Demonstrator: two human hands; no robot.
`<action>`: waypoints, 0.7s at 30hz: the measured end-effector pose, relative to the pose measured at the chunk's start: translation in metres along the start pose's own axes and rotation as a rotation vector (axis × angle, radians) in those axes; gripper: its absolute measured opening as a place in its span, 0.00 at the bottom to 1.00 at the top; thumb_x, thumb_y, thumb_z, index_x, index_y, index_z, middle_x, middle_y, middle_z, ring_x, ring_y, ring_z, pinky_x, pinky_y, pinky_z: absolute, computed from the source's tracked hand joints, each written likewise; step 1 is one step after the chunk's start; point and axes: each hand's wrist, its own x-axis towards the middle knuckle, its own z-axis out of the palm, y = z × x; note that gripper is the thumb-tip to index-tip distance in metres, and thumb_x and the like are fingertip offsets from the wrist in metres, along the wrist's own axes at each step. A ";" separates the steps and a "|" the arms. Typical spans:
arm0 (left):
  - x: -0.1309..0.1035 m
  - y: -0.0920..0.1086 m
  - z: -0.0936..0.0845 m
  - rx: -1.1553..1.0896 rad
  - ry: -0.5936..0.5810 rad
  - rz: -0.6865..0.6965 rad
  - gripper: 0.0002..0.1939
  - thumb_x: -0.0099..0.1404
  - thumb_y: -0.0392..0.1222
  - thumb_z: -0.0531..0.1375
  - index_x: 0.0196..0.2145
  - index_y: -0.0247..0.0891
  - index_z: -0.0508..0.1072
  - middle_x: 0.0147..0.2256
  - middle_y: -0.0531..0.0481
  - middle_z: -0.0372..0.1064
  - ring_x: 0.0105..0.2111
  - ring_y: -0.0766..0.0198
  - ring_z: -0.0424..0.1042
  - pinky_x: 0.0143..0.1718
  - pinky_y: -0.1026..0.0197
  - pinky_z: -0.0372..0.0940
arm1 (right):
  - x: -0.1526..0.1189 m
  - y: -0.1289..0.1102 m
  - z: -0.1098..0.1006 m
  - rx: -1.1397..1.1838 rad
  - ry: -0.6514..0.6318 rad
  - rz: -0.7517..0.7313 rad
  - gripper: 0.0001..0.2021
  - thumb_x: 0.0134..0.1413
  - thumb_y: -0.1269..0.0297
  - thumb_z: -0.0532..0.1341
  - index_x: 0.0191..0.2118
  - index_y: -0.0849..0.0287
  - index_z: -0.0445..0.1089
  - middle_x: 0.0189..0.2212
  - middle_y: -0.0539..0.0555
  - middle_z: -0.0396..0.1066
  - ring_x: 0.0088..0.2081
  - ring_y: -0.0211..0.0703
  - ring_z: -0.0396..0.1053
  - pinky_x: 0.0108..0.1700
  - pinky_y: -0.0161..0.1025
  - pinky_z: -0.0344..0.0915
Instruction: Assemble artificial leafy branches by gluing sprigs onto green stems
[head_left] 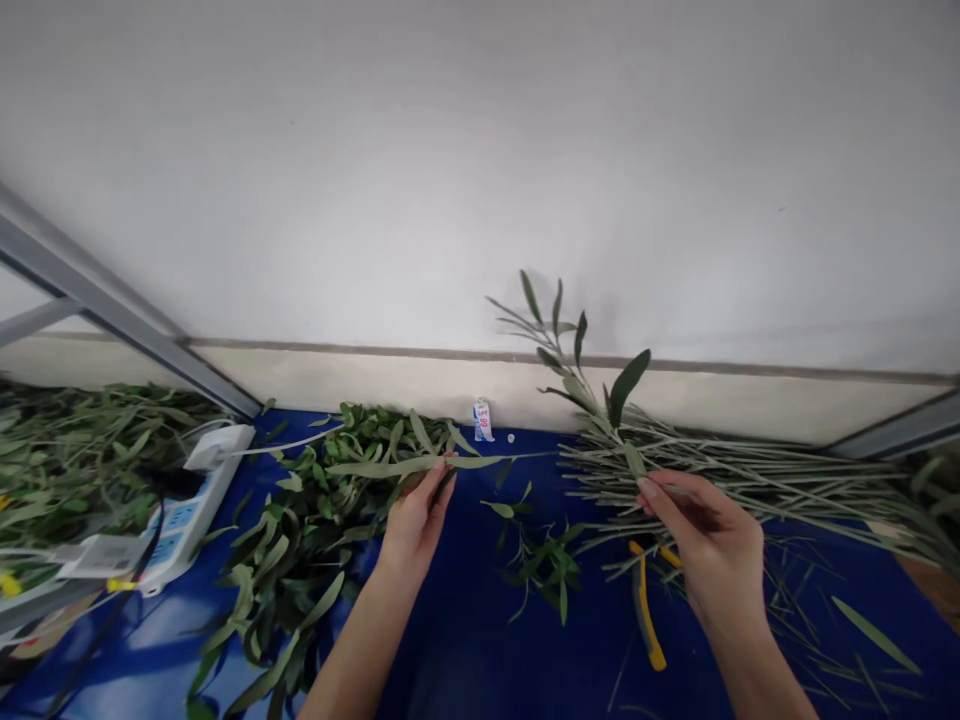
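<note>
Blue tabletop [469, 620]; our left hand [416, 520] (seven o'clock) pinches leafy stem [476, 462], right hand [709, 540] (four) sprig [626, 388]; likely separating; next needs gentle grip.

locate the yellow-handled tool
In the head view, the yellow-handled tool lies on the blue surface, right of centre, just left of the right hand.

Bare hands [412, 525], slender bare forearms [361, 640]

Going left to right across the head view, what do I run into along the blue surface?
By their middles: power strip → leaf pile → left hand → small packet → loose sprig → yellow-handled tool → right hand → single long leaf.
</note>
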 end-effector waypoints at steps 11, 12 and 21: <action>-0.014 0.033 -0.002 0.080 -0.010 0.203 0.09 0.50 0.28 0.73 0.26 0.34 0.77 0.29 0.49 0.80 0.32 0.64 0.80 0.38 0.67 0.76 | 0.000 0.019 -0.005 -0.180 -0.069 -0.135 0.14 0.62 0.55 0.66 0.48 0.57 0.77 0.32 0.53 0.77 0.27 0.43 0.73 0.28 0.39 0.70; -0.017 0.031 0.000 0.101 -0.031 0.196 0.10 0.49 0.29 0.74 0.27 0.33 0.78 0.30 0.47 0.81 0.33 0.62 0.81 0.38 0.66 0.76 | 0.001 0.020 -0.001 -0.284 -0.113 -0.210 0.14 0.65 0.54 0.63 0.48 0.56 0.77 0.33 0.54 0.76 0.27 0.43 0.73 0.27 0.39 0.69; -0.016 0.019 0.007 0.159 -0.070 0.212 0.10 0.47 0.31 0.75 0.27 0.35 0.80 0.30 0.49 0.80 0.34 0.62 0.80 0.38 0.68 0.77 | 0.018 0.043 0.045 -1.083 -0.086 -0.632 0.21 0.62 0.50 0.63 0.56 0.54 0.75 0.53 0.63 0.70 0.27 0.39 0.72 0.22 0.36 0.61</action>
